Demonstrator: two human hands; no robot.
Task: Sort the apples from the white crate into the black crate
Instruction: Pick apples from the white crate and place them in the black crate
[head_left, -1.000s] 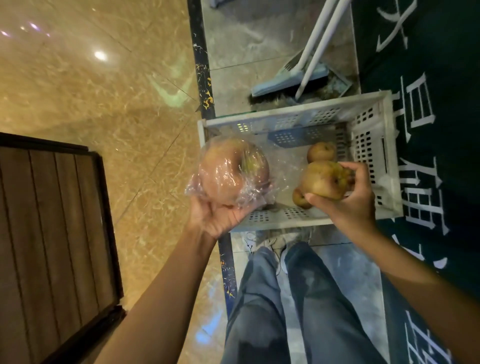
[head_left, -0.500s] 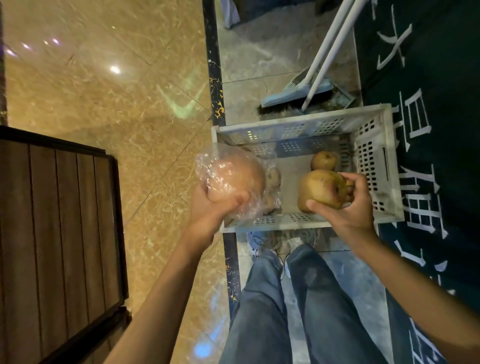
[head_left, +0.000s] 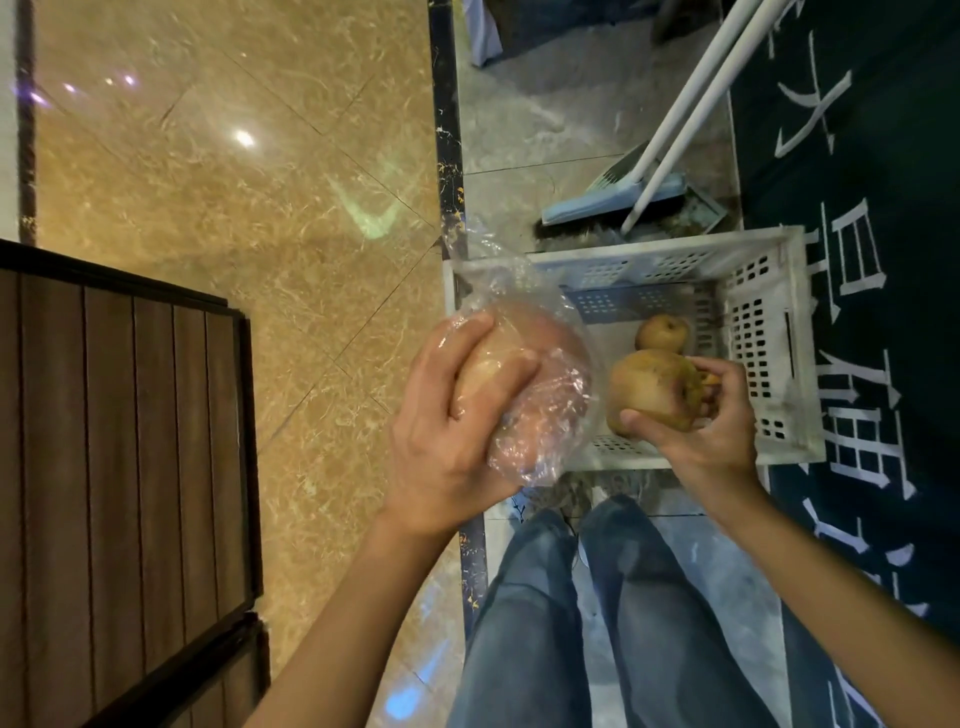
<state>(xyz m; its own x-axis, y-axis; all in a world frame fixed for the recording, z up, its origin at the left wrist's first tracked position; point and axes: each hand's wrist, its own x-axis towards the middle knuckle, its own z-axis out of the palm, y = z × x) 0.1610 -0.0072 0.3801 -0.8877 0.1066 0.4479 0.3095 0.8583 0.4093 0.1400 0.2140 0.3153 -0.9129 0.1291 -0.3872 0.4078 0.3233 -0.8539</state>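
Note:
My left hand grips a large apple wrapped in a clear plastic bag, held just over the left edge of the white crate. To its right, over the crate's front half, my right hand holds a brownish, blemished bare apple between thumb and curled fingers. One more small apple lies on the crate floor behind it. The bag hides the crate's left part. No black crate is in view.
A broom and dustpan with white handles lean just behind the crate. A dark mat with white characters lies at right. A dark wooden slatted panel fills the left. My legs in jeans stand before the crate.
My left hand has turned over on the bagged apple, from cupping it underneath to gripping it from above. The view has shifted. The right hand keeps its apple in much the same place.

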